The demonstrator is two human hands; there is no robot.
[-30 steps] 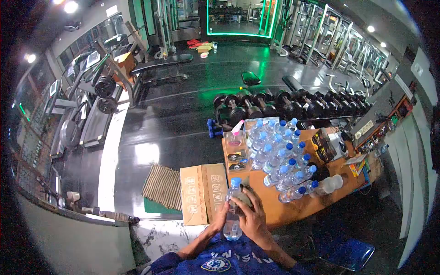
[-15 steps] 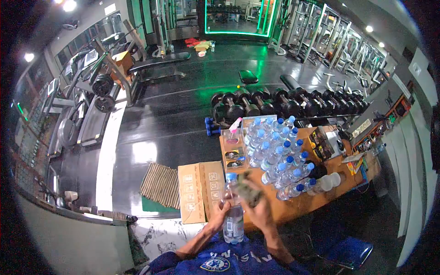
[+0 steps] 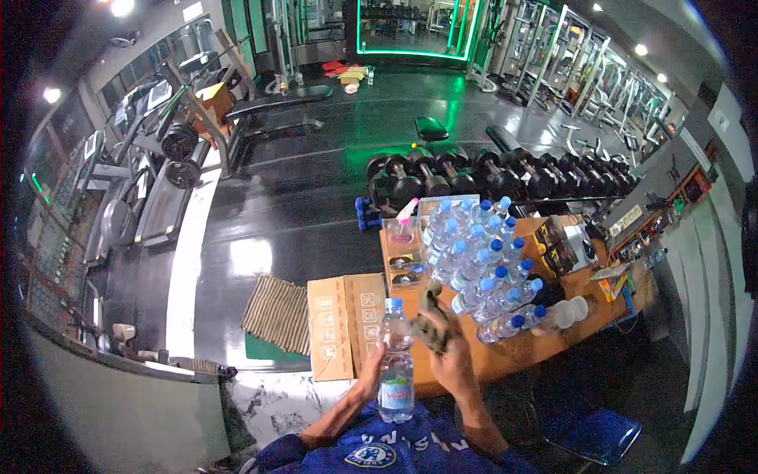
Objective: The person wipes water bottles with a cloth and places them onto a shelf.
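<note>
A clear plastic water bottle (image 3: 396, 367) with a light blue cap stands upright just in front of my chest, its printed label facing me. The fingers of my left hand (image 3: 373, 370) are wrapped round its side. Bunched in my right hand (image 3: 452, 365) is a grey-green cloth (image 3: 431, 325), held right beside the bottle's upper part; whether it touches the plastic I cannot tell. Beyond my hands, several similar water bottles (image 3: 474, 265) with blue caps stand grouped on the wooden desk (image 3: 513, 355).
A cardboard box (image 3: 332, 328) lies left of the bottle, beside a ribbed brown mat (image 3: 276, 316). A clear organizer (image 3: 404, 253) stands on the desk's left edge. Behind the desk runs a dumbbell rack (image 3: 489, 178). A blue seat (image 3: 596, 434) is at lower right.
The held bottle has turned, so its front label shows where a barcode was. My right hand and the cloth have shifted slightly; the cloth is less blurred.
</note>
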